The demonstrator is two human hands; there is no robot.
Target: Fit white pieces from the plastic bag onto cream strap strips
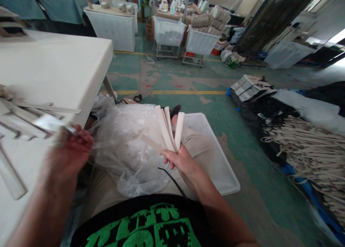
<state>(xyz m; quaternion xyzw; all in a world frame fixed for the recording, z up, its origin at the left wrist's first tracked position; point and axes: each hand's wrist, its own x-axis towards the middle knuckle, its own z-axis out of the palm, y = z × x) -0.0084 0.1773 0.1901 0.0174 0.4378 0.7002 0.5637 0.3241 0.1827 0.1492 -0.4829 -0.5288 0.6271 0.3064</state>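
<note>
Fan of pale strips in the right grip

Right grip [181, 159]: fingers closed round the lower ends of several flat pale strips [164, 128]. Strips thin, straight-edged, matt, blunt-ended; most splay upward, one leans out to the left.

Left grip [77, 150]: blurred, fingers curled, over the table edge. Whitish blur [51, 124] beside its fingertips; cannot tell whether held, nor how far the fingers are open.

Just left of the right grip, a crumpled clear plastic bag [126, 132], glossy and creased, on the lap. To its right, a shallow translucent white tray [221, 168], rounded corners.

Table [67, 56]: smooth, off-white; loose strips [35, 123] lie on it beside the left grip.

Floor [205, 87] beyond both: worn green paint, yellow line. Farther ahead, white wheeled bins [168, 31] and a seated person. Well right of the right grip, a tangled heap of narrow pale lengths [312, 150].
</note>
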